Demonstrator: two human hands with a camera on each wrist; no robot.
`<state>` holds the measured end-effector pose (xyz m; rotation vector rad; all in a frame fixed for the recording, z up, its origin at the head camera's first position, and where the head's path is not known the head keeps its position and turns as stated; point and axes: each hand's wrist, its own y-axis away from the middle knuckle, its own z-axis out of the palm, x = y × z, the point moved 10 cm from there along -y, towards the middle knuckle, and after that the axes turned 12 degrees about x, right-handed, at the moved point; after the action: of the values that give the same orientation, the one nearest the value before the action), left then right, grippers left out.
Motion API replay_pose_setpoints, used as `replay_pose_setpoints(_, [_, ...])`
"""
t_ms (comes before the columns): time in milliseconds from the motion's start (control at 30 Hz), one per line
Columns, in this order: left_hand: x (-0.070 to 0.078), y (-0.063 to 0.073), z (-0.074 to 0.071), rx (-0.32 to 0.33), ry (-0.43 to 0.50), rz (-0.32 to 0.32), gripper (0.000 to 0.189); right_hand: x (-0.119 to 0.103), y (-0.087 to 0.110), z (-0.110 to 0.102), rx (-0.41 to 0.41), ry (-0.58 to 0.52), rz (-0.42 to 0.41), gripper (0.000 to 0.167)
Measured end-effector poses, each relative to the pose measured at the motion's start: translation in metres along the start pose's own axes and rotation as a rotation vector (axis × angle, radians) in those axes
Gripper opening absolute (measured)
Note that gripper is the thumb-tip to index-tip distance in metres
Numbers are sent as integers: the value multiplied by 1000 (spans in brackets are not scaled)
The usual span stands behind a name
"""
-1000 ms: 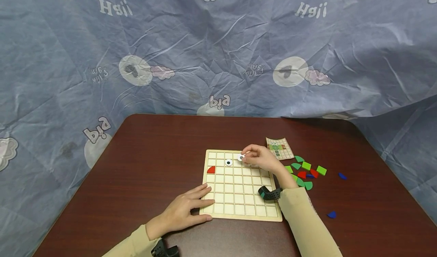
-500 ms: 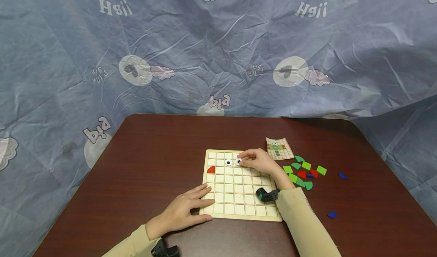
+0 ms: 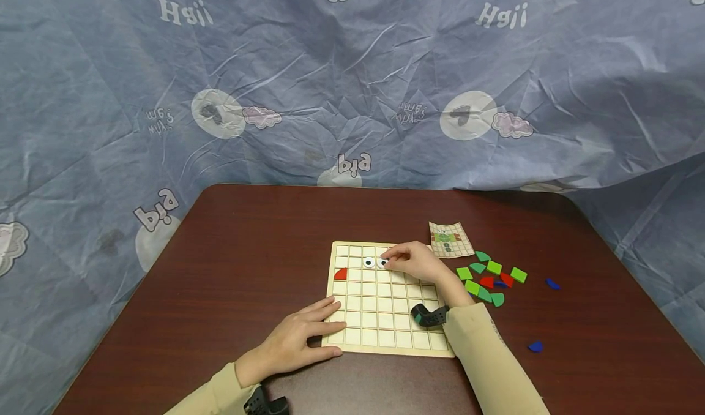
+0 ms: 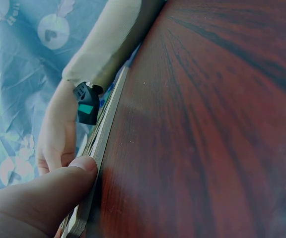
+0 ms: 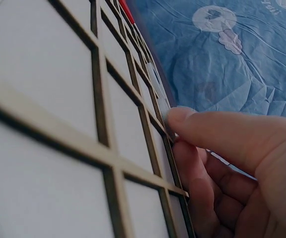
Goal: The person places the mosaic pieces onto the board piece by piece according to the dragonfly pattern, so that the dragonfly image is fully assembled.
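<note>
A pale wooden grid board (image 3: pixel 385 321) lies on the table. At its upper right my right hand (image 3: pixel 415 261) pinches a round white eye piece (image 3: pixel 381 262) between thumb and fingertips, close over a cell. Just left of it sits a matching eye piece (image 3: pixel 368 262), and a red quarter-round piece (image 3: pixel 341 274) fills a cell near the left edge. My left hand (image 3: pixel 300 340) rests with spread fingers on the board's left edge; the left wrist view shows its thumb (image 4: pixel 63 188) against the rim. In the right wrist view, my thumb and fingers (image 5: pixel 222 131) mostly cover the pinched piece.
Right of the board lie several loose pieces: light green squares (image 3: pixel 518 275), dark green rounded pieces (image 3: pixel 497 299), red ones (image 3: pixel 487 282) and blue ones (image 3: pixel 535 346). A pattern card (image 3: pixel 451 246) lies behind the board's right corner. A printed blue cloth (image 3: pixel 330 66) hangs behind the table (image 3: pixel 264 237).
My right hand has moved slightly left and down with the eye piece, bringing it beside the other eye piece. The left hand has stayed in place.
</note>
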<state>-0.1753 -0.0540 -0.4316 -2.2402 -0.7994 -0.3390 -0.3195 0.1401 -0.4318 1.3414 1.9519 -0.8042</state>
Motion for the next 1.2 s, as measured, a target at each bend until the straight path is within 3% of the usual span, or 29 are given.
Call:
replay_pose_setpoints(400, [-1,0,0,2,-8,5,44,1,-1,-1,20,23,-13,20])
replay_pose_setpoints(733, [-1,1,1,2,-6,-1,44,1,1,-8,13,-47,17,26])
replay_pose_setpoints(1200, [0,0,0,5,-20,5,43,7,5,-49,72,-180,64,42])
